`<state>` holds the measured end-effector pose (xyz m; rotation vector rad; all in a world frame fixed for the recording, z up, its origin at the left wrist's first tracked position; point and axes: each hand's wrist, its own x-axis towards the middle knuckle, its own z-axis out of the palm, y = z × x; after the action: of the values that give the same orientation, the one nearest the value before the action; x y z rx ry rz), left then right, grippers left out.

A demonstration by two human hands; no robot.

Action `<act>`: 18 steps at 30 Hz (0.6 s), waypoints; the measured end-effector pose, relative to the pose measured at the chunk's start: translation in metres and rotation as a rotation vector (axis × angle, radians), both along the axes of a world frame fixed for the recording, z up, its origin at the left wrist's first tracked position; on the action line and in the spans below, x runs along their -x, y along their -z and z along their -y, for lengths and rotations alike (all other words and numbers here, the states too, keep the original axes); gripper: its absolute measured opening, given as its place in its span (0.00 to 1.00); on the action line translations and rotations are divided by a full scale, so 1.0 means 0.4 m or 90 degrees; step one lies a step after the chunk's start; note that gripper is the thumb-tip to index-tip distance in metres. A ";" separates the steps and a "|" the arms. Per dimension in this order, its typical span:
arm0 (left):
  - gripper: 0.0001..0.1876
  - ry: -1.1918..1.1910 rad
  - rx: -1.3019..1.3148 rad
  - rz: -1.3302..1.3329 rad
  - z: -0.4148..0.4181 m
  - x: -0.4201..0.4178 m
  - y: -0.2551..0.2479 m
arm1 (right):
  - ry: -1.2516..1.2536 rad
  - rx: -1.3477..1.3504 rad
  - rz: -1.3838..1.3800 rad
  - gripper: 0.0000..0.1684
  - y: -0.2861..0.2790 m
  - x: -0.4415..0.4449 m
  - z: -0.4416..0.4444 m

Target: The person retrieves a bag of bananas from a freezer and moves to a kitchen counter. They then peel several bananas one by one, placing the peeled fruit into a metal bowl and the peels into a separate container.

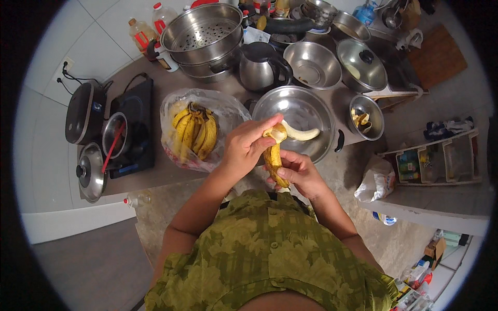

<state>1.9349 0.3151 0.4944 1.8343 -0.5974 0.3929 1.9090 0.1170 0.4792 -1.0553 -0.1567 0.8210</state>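
Note:
Between my hands is a yellow banana [273, 159], its skin pulled partly open at the top end. My left hand [246, 145] grips that upper end with thumb and fingers. Lower down, my right hand [298, 171] holds the spotted skin near the other end. Just beyond, a peeled banana [305, 134] lies in a wide steel pan [268, 102]. To the left, a bunch of spotted bananas [196, 130] rests inside a clear plastic bag [233, 105]. A small steel bowl [379, 130] on the right contains banana peels [362, 119].
Behind the pan stand an electric kettle [255, 74], an empty steel basin [311, 64] and a lidded pot [362, 66]. A steel steamer [202, 33] is at the back left. An induction cooktop [136, 105] carries a small pot [114, 136]; a glass lid [91, 173] lies near the counter's left edge.

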 end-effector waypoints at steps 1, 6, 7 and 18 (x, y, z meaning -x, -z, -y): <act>0.24 0.003 0.002 -0.004 0.000 0.002 -0.004 | -0.006 -0.005 0.002 0.31 -0.001 -0.002 0.002; 0.28 -0.008 0.072 -0.061 0.029 0.012 -0.008 | 0.002 -0.020 0.033 0.32 -0.010 -0.012 0.004; 0.28 -0.010 0.094 -0.096 0.035 0.016 -0.007 | 0.008 -0.014 0.031 0.32 -0.009 -0.012 0.005; 0.27 -0.062 0.105 -0.186 0.064 0.016 0.026 | 0.031 0.012 0.031 0.31 -0.003 -0.006 0.018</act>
<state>1.9286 0.2894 0.4842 1.7241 -0.2682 0.2250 1.9116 0.1099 0.4805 -1.0927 -0.1635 0.7546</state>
